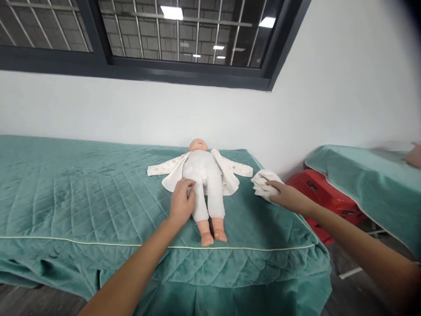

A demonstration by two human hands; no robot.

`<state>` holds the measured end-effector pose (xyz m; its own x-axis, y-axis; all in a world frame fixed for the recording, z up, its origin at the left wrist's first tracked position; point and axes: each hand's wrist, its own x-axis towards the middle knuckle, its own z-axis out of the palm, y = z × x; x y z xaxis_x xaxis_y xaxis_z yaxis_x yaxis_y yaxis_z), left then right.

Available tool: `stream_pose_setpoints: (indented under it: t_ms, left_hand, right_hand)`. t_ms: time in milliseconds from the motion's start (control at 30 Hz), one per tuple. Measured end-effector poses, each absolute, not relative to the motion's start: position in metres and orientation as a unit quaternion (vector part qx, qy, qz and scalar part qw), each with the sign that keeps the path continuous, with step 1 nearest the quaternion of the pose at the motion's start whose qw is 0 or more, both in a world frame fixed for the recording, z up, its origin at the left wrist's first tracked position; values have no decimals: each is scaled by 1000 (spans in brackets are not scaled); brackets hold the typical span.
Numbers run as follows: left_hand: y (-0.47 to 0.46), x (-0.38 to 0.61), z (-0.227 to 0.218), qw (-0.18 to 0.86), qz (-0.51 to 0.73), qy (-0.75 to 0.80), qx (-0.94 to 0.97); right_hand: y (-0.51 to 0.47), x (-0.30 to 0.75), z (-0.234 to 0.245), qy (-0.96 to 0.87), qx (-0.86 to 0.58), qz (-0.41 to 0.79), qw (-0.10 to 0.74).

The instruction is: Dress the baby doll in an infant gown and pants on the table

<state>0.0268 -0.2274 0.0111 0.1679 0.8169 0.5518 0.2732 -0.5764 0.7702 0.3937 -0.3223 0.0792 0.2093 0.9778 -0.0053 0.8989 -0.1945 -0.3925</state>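
Note:
A baby doll (205, 175) lies on its back on a green quilted bed cover (82, 193), head toward the wall, bare feet toward me. It wears white trousers, and an opened white jacket (230, 169) is spread flat under it. My left hand (181, 202) pinches the trousers at the doll's hip, fingers closed on the fabric. My right hand (284, 195) rests on a crumpled white cloth (263, 184) at the bed's right edge, fingers curled over it.
A white wall and a dark-framed window stand behind the bed. A red plastic object (320, 193) sits on the floor to the right. A second green-covered bed (362, 175) stands at far right, with part of another person's hand (415, 156) on it.

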Motion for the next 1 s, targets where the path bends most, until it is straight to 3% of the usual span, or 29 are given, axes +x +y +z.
stream_pose_setpoints:
  t_ms: [67,133,200,267,367,567,800,900,1000]
  left_hand:
    - [-247,35,35,373,475,332,724]
    - [-267,43,62,472,410,269,733]
    - [-281,48,89,483,374,211,763]
    - [-286,49,112,452,394,216,771]
    - [-276,39,142,410,440,260,755]
    - [-257,3,205,392,480,243,746]
    - [-253,-15,261,448,572,176,665]
    - [-249,-18,278,507,587,139,615]
    - [-245,-23,289,560,559,109,602]
  right_hand:
    - [-325,363,109,-638,-727,167,190]
    - [-328,327,140,-628,-669,294,267]
    - [-332,293,169,-613,-607,386,326]
    - [-335,265,193,-611,-571,405,369]
    - [-336,238,220,-668,-532,351,385]
    - [-326,212,251,-789,-526,130,290]
    - [-315,189,293,-792,-531,143,264]
    - [-316,184,306,-791,-513,146,300]
    - [-320,178,311,-771,-460,225,379]
